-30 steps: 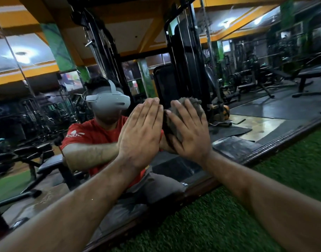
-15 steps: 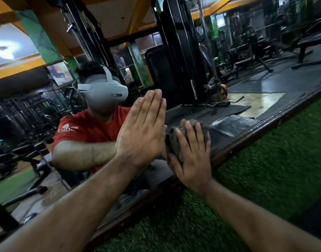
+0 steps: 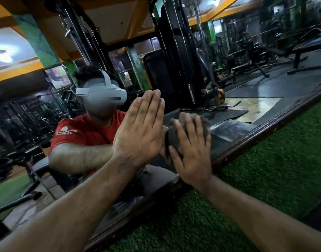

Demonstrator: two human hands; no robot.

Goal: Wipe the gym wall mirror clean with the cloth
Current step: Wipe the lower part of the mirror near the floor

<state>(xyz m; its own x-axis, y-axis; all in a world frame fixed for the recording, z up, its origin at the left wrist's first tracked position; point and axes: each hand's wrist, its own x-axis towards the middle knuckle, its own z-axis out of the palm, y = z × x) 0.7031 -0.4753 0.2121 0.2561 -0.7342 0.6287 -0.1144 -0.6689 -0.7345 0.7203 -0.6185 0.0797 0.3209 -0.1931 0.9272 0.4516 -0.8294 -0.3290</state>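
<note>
Mirror glass [image 3: 256,104] lies open rightward — wooden frame [image 3: 265,135] bounds it below.

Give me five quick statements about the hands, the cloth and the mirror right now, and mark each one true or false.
1. The right hand presses the cloth flat against the mirror. True.
2. The left hand holds the cloth. False: it lies open on the glass, fingers straight, with no cloth under it.
3. The cloth is bright white. False: it is dark grey.
4. The mirror's frame is dark wood, and green turf borders it. True.
5. The right hand wipes high up near the ceiling reflection. False: it works low, close to the frame.
</note>
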